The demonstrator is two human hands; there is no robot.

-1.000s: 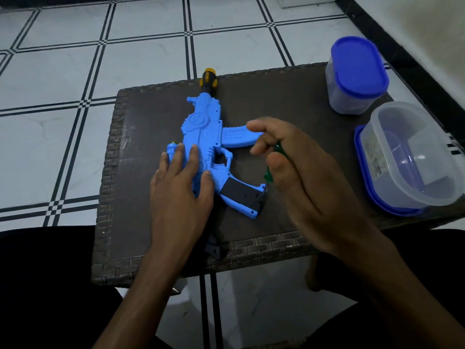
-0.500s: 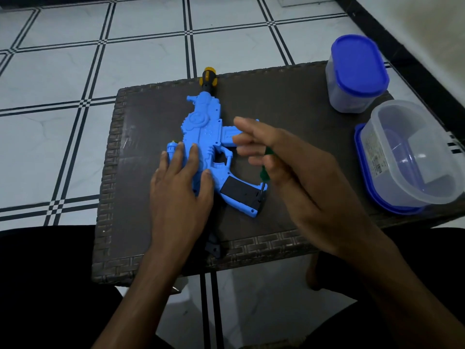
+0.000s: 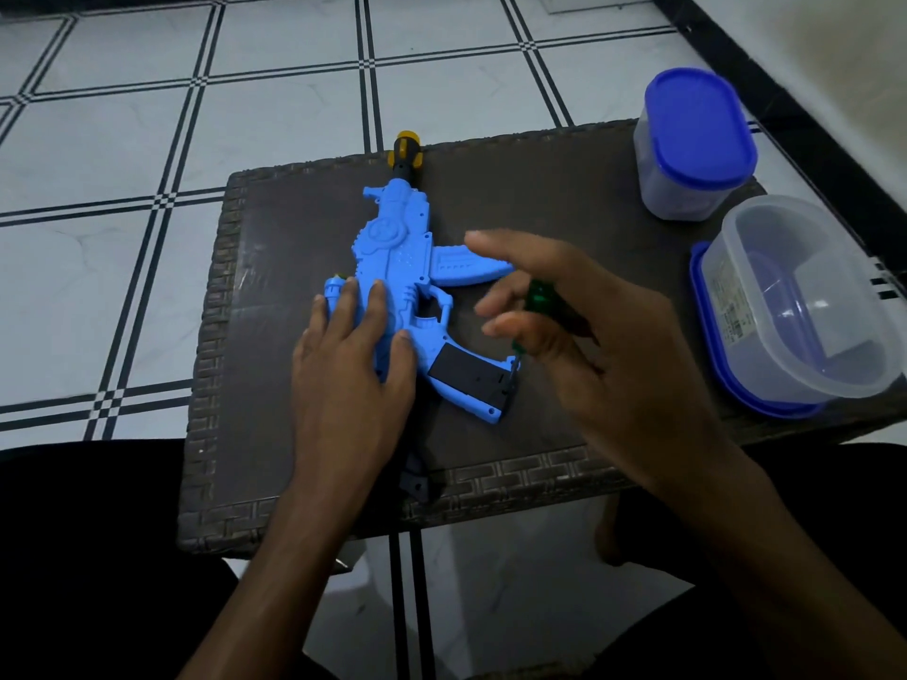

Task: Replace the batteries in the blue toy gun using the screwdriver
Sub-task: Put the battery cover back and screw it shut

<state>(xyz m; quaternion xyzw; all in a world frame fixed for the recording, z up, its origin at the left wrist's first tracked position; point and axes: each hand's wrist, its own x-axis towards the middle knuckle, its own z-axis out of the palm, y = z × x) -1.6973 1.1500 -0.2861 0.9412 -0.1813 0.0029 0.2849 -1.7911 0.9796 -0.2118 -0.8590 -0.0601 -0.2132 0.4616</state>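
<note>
step: unscrewing grip battery cover (image 3: 468,375) | left hand (image 3: 353,355) flat, open-fingered, pinning blue toy gun (image 3: 392,267) mid-frame | right hand (image 3: 579,326) fingers loosely around green screwdriver (image 3: 540,299), tip at cover | next: regrip, turn

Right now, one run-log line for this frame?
left hand flat on blue toy gun | right hand holds green screwdriver | tip at grip's black battery cover

Wicker table (image 3: 564,476), toy gun (image 3: 392,257), two containers (image 3: 697,149)
</note>
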